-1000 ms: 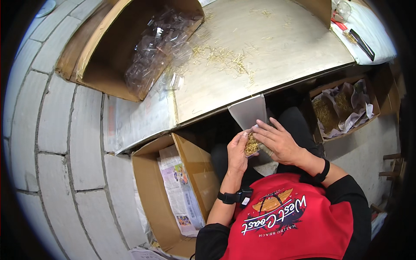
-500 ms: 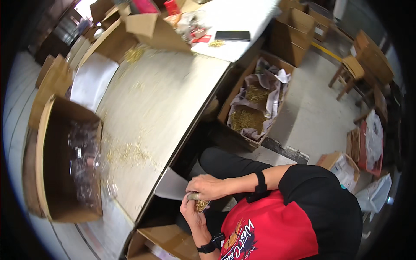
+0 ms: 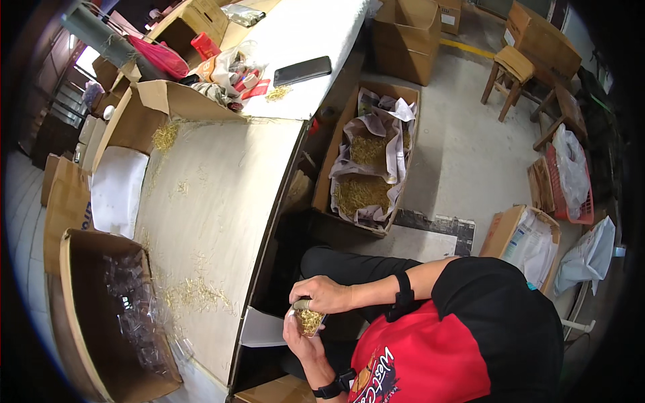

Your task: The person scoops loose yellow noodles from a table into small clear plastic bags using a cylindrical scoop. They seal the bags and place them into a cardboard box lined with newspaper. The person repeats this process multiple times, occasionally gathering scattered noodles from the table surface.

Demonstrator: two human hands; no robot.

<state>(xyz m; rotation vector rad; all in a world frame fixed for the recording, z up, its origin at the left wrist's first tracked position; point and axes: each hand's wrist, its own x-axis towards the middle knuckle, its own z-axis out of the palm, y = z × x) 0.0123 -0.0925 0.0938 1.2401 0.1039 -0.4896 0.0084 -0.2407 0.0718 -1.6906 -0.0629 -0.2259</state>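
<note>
Low beside the table edge, my left hand is wrapped round a small clear plastic box filled with tiny gold-coloured metal pieces. My right hand curls over the far side of the same box, fingers bent and pressed at its rim. A greyish cover shows on one finger there. What the hidden fingertips touch inside the rim does not show. Next to my hands a white sheet or flap juts out from the table edge. More gold pieces lie scattered over the pale tabletop.
A carton at the left holds several clear plastic boxes. Right of the table, a paper-lined carton holds heaps of gold pieces. A black phone lies at the far end. Beyond stand a wooden stool and a red basket.
The view has swung, so the table and cartons sit further left. My hands stay together on the box, and its gold contents now show more fully.
</note>
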